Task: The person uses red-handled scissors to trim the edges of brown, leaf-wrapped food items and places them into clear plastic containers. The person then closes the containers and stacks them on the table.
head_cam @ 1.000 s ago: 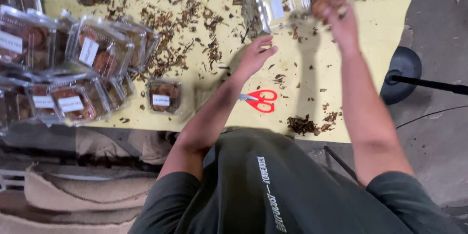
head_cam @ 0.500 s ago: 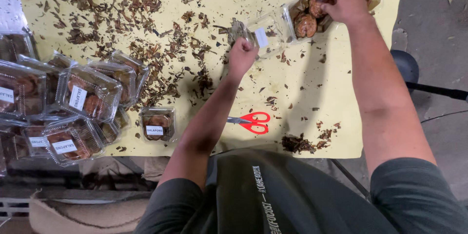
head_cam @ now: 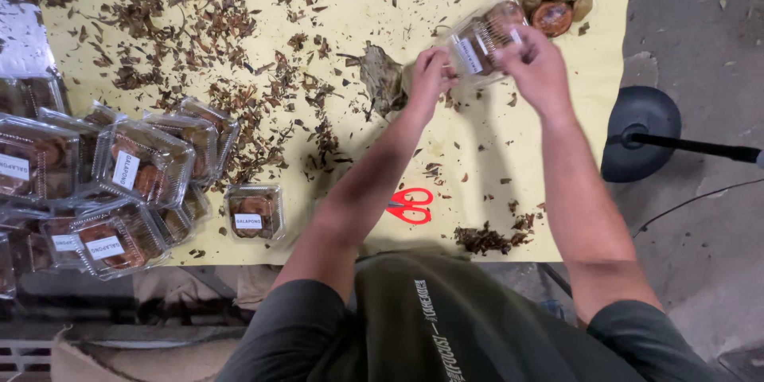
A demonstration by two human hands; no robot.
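A yellow sheet (head_cam: 263, 0) covers most of the view, strewn with dry brown leaf scraps (head_cam: 183, 24), thickest toward ten and eleven o'clock. Grey floor (head_cam: 700, 48) runs down the three o'clock side past the sheet's right edge, where a round black stand base (head_cam: 641, 131) with a thin arm sits just off the sheet. The sheet's near edge crosses at about six o'clock, just in front of the person's dark shirt (head_cam: 446, 326).

At nine o'clock a heap of clear plastic clamshell boxes (head_cam: 103, 183) with white labels lies stacked and overlapping, each with brown round cakes inside; one small box (head_cam: 253, 212) sits apart from the heap toward seven o'clock. At one o'clock, near the far right corner, a small pile of loose brown cakes (head_cam: 557, 0) rests on the sheet.

Both forearms reach up from six toward twelve and one o'clock. The left hand (head_cam: 430, 76) pinches the left edge of a clear labelled box (head_cam: 481, 40), fingers closed on it; the right hand (head_cam: 537, 64) grips its right side, fingers curled over the lid. The box is held just beside the loose cakes, tilted, seemingly off the sheet.

Red-handled scissors (head_cam: 412, 205) lie between the forearms at six o'clock, partly hidden by the left arm. A small clump of scraps (head_cam: 485, 239) sits by the near edge. The sheet between the arms and around five o'clock is mostly bare.
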